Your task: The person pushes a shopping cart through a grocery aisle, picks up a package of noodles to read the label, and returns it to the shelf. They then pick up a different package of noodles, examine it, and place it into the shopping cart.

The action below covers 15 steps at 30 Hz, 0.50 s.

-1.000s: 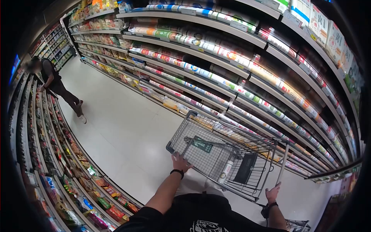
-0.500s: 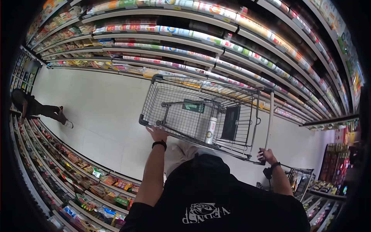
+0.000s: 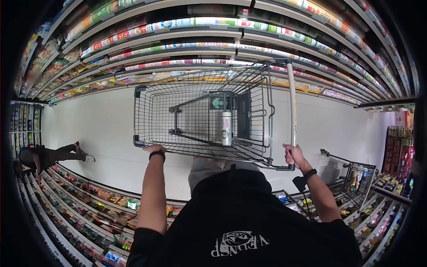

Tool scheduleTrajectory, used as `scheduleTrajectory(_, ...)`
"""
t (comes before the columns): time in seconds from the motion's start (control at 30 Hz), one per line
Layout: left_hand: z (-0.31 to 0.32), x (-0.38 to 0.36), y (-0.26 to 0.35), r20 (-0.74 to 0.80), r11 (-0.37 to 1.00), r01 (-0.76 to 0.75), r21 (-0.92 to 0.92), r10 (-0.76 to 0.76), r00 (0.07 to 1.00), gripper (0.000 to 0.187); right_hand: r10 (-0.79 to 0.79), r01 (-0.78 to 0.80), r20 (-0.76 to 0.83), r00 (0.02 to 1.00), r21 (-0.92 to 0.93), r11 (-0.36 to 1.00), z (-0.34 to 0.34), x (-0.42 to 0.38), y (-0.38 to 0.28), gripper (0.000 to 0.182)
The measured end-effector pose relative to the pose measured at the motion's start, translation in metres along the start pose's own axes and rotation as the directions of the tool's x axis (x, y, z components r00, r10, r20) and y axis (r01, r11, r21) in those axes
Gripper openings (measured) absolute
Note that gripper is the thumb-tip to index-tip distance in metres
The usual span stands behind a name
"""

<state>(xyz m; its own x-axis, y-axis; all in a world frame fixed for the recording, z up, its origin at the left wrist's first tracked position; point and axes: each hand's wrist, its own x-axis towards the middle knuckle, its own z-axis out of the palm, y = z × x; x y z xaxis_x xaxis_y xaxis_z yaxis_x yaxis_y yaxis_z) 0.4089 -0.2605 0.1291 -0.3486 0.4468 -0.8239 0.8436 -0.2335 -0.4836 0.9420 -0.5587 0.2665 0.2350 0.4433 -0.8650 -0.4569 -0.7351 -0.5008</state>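
A grey wire shopping cart point(image 3: 202, 154) stands sideways before me, its front end to the left. My left hand point(image 3: 155, 148) grips the near rim close to the front corner; its fingertips are partly hidden. My right hand point(image 3: 293, 155) is closed around the near end of the pale push handle point(image 3: 292, 107). Inside the basket, a tall white canister point(image 3: 227, 129) with red lettering and a pale cap is near the child-seat end. A dark panel point(image 3: 243, 115) is fixed at that end of the basket.
Shelves of canisters point(image 3: 195, 22) run along the far side. Packaged snacks fill the near-side shelves point(image 3: 102, 194). Another person point(image 3: 58, 156) bends at the shelves on the left. A second cart point(image 3: 358, 178) stands at the right. A green arrow sign point(image 3: 218, 103) shows through the mesh.
The cart and both my hands have shifted left in view, and the cart sits straighter. The canister stays inside. More of the second cart shows at the right.
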Motion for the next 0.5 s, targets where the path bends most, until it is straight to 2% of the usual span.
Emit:
scheduleTrajectory(0.07, -0.035, 0.015, 0.020, 0.191, 0.986, 0.104, 0.132, -0.128, 0.973, 0.051, -0.001, 0.000, -0.038, 0.999, -0.030, 1.000, 0.021, 0.003, -0.001, 0.033)
scheduleTrajectory(0.1, -0.057, -0.018, 0.032, -0.056, 1.000, -0.019, 0.006, 0.020, 0.998, 0.045, -0.014, 0.010, -0.080, 0.997, -0.052, 0.999, 0.034, 0.005, 0.001, 0.034)
scheduleTrajectory(0.13, -0.051, 0.025, 0.060, -0.234, 0.973, -0.231, -0.006, 0.224, 0.946, 0.042, -0.034, 0.025, -0.117, 0.993, -0.078, 0.997, 0.046, 0.008, 0.004, 0.035)
scheduleTrajectory(0.17, -0.027, 0.109, 0.120, -0.352, 0.891, -0.453, 0.029, 0.433, 0.830, 0.037, -0.165, 0.147, -0.096, 0.982, -0.174, 0.974, 0.043, 0.020, 0.022, 0.038)
scheduleTrajectory(0.2, -0.006, 0.184, 0.174, -0.445, 0.765, -0.633, 0.118, 0.611, 0.655, 0.033, -0.172, 0.140, -0.117, 0.978, -0.246, 0.959, 0.052, 0.025, 0.024, 0.041)
scheduleTrajectory(0.23, -0.037, 0.123, 0.172, -0.526, 0.729, -0.683, 0.045, 0.598, 0.605, 0.039, -0.159, 0.119, -0.121, 0.980, -0.287, 0.951, 0.060, 0.028, 0.027, 0.042)
scheduleTrajectory(0.33, -0.007, 0.219, 0.285, -0.504, 0.630, -0.774, -0.063, 0.649, 0.570, 0.038, -0.116, 0.084, -0.227, 0.967, -0.148, 0.985, 0.105, 0.020, 0.019, 0.034)
scheduleTrajectory(0.37, -0.020, 0.190, 0.283, -0.379, 0.682, -0.657, -0.321, 0.543, 0.749, 0.040, -0.111, 0.050, -0.266, 0.958, -0.226, 0.973, 0.117, 0.020, 0.017, 0.033)
scheduleTrajectory(0.4, -0.007, 0.214, 0.306, -0.334, 0.705, -0.678, -0.207, 0.600, 0.727, 0.044, -0.077, 0.008, -0.318, 0.945, -0.214, 0.977, 0.121, 0.030, 0.025, 0.019)
scheduleTrajectory(0.43, 0.021, 0.257, 0.354, -0.383, 0.725, -0.683, -0.085, 0.610, 0.694, 0.034, 0.010, -0.105, -0.418, 0.909, -0.206, 0.973, 0.107, 0.044, 0.043, 0.044)
scheduleTrajectory(0.47, -0.003, 0.197, 0.303, -0.340, 0.703, -0.556, -0.444, 0.441, 0.830, 0.044, -0.041, -0.084, -0.403, 0.914, -0.287, 0.954, 0.148, 0.017, 0.017, 0.031)
scheduleTrajectory(0.5, 0.007, 0.213, 0.315, -0.360, 0.708, -0.493, -0.506, 0.346, 0.866, 0.052, -0.049, -0.058, -0.393, 0.918, -0.257, 0.965, 0.164, 0.016, 0.012, 0.029)
